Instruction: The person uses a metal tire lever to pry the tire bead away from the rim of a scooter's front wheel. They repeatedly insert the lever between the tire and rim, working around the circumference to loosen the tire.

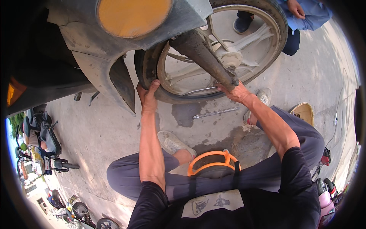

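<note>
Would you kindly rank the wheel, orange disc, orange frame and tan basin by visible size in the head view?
1. Wheel
2. Orange disc
3. Orange frame, partly hidden
4. Tan basin, partly hidden

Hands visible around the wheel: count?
3: left hand on the tyre, right hand by the fork's lower end, bystander's hand upper right. Bystander's other hand may be hidden.

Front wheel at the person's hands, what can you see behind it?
Between the spokes of the wheel, concrete ground and a dark shoe show. Whatever lies behind the tyre and fork leg is covered.
</note>
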The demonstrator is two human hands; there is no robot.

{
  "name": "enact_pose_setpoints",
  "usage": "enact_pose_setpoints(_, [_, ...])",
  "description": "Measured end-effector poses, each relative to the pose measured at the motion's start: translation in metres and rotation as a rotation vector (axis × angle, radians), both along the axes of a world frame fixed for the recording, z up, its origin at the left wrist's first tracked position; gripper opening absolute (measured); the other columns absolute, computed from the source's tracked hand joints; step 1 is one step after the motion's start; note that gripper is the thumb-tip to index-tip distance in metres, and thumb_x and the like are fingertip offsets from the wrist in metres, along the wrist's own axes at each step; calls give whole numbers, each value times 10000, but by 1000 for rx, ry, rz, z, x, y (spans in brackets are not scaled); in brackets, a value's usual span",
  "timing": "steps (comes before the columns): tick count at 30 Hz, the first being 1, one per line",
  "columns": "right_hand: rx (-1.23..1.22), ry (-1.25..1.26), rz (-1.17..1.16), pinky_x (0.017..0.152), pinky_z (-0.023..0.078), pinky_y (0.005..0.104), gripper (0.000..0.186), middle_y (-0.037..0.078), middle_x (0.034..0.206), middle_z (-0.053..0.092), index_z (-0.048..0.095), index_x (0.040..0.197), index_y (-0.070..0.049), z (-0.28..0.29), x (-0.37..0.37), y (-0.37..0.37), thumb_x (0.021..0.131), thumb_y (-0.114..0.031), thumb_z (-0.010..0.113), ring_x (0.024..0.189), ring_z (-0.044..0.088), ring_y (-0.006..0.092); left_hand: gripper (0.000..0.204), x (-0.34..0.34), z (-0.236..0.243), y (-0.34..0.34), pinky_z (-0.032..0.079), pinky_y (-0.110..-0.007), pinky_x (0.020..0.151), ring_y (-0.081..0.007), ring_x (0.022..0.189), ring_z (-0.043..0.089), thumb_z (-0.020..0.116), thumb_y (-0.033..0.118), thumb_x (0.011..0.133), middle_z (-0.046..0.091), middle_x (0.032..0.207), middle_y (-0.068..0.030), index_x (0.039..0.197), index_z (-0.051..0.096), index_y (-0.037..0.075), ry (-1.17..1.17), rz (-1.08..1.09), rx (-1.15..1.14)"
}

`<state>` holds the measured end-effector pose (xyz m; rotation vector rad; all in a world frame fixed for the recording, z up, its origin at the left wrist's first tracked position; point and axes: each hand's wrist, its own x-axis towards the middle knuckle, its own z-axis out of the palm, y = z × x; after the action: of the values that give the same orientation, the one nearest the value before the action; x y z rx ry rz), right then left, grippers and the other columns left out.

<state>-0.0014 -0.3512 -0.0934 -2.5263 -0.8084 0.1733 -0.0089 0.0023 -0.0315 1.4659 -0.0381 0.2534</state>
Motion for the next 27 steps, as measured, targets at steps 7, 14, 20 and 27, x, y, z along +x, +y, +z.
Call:
enact_pose_setpoints(7, [77,165,-69,878,477,444,269,134,1062,654,639,1152,-134,20,-19,6,957,-259,504,1010,593,359,650,3,2,-5,383,-318,990,-203,1091,557,757,372,770,621,1214,-96,1239,577,-40,-21,-4,-28])
enact_pose_setpoints(14, [18,811,-51,748,499,361,383,101,774,622,561,1348,-163,92,-43,7,977,-254,521,765,616,230,646,-9,-9,2,408,-325,974,-204,1073,571,796,290,736,627,1174,-86,1249,563,-26,120,-74,-230])
enact_pose_setpoints(20, [498,1292,-325,478,326,278,446,-15,599,443,532,1369,-62,115,-57,35,968,-257,555,498,372,97,683,-5,-5,-6,432,-343,974,-212,1073,587,825,219,709,626,1179,-95,1276,534,-27,141,-65,-355])
enact_pose_setpoints(27, [782,644,-822,517,381,258,410,-17,671,478,514,1322,23,60,-178,157,1000,-230,519,588,416,76,669,3,-9,-4,440,-354,973,-221,1074,590,837,203,706,626,1181,-104,1259,545,-33,180,-93,-375])
